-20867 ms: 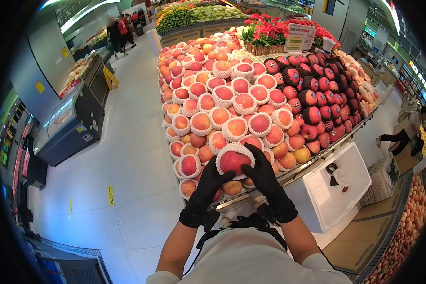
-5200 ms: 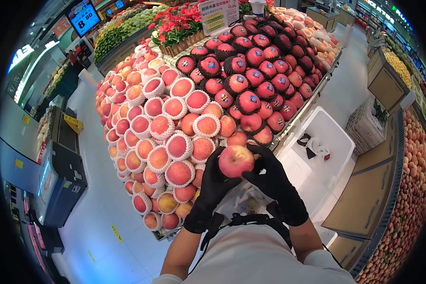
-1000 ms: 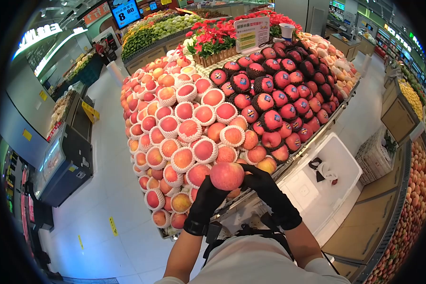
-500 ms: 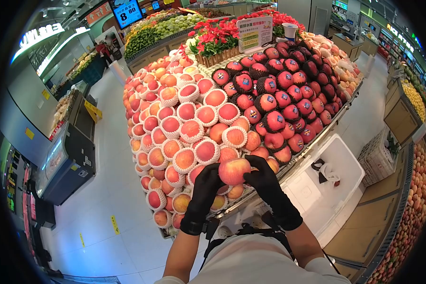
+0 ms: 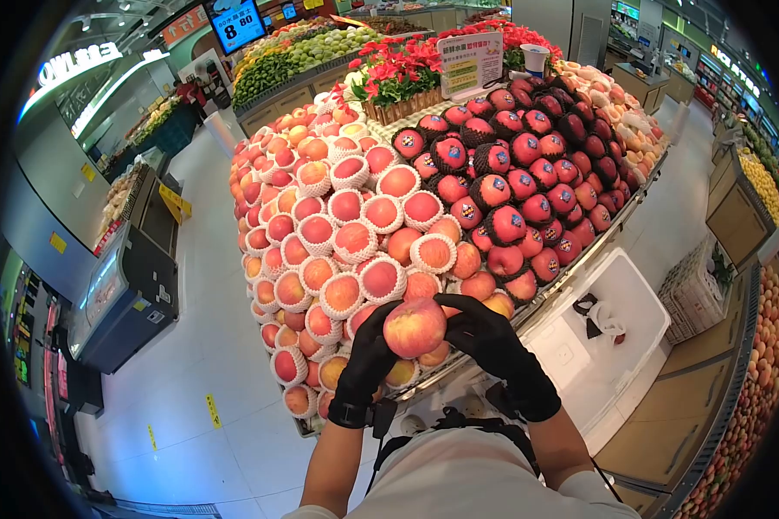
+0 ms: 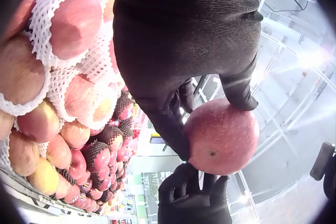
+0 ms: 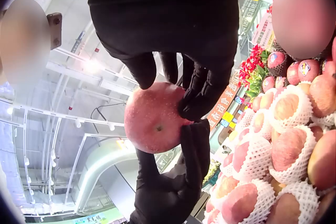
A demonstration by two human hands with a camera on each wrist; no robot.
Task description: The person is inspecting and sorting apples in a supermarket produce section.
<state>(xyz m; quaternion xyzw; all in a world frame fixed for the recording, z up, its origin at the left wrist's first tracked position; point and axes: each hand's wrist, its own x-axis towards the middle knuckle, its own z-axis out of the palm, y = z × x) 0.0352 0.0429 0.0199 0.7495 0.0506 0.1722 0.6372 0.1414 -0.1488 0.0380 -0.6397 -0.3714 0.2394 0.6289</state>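
Observation:
Bare of any foam net, a red apple with yellow streaks point(image 5: 415, 328) is held up in front of the fruit display. My black-gloved left hand point(image 5: 369, 358) grips its left side, thumb and fingers around it in the left wrist view. On the other side is my gloved right hand point(image 5: 493, 346), its thumb and curled fingertips against the skin in the right wrist view. The apple's small dark blossom end point(image 7: 159, 128) shows in both wrist views. Beneath and behind lie apples in white foam nets point(image 5: 381, 278).
Red apples in black nets point(image 5: 506, 224) fill the display's right part. A white bin point(image 5: 614, 337) with loose nets inside stands to the right. Red flowers point(image 5: 398, 69) and a sign point(image 5: 472, 65) top the pile. A freezer point(image 5: 125, 294) stands across the aisle.
Long before, a netted apple was held; later frames show a bare one in both hands. Over the last second the apple has turned between the fingers and shifted slightly; the view has drifted slightly.

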